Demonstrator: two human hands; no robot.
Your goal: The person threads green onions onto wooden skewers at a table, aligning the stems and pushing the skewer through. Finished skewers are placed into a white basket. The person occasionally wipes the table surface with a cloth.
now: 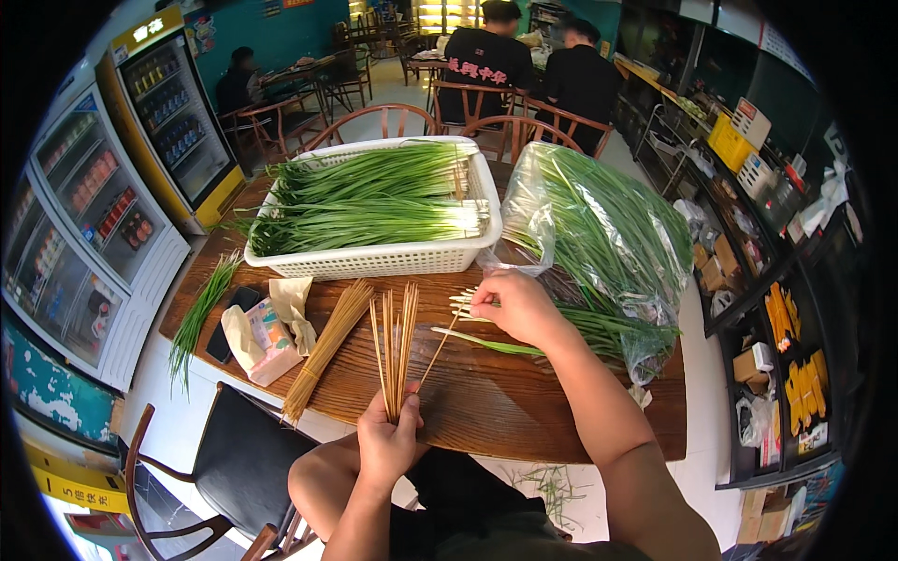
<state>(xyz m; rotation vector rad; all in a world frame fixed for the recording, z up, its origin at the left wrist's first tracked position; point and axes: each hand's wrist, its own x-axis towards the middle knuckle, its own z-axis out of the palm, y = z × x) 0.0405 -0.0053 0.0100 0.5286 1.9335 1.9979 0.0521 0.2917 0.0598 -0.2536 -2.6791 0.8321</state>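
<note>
My left hand grips a fanned bunch of bamboo skewers upright over the table's near edge. One separate skewer slants from beside my left thumb up to the white ends of some garlic chives. At those ends, the fingertips of my right hand are pinched together on the stems; the fingers partly hide the skewer's tip. A single chive crosses the skewer lower down. Beyond my right hand, a clear plastic bag holds many long chives.
A white plastic basket holds chive bundles. On the wooden table lie a skewer bundle, an opened tissue pack, a dark phone and loose chives. A black-seated chair stands left. People sit beyond.
</note>
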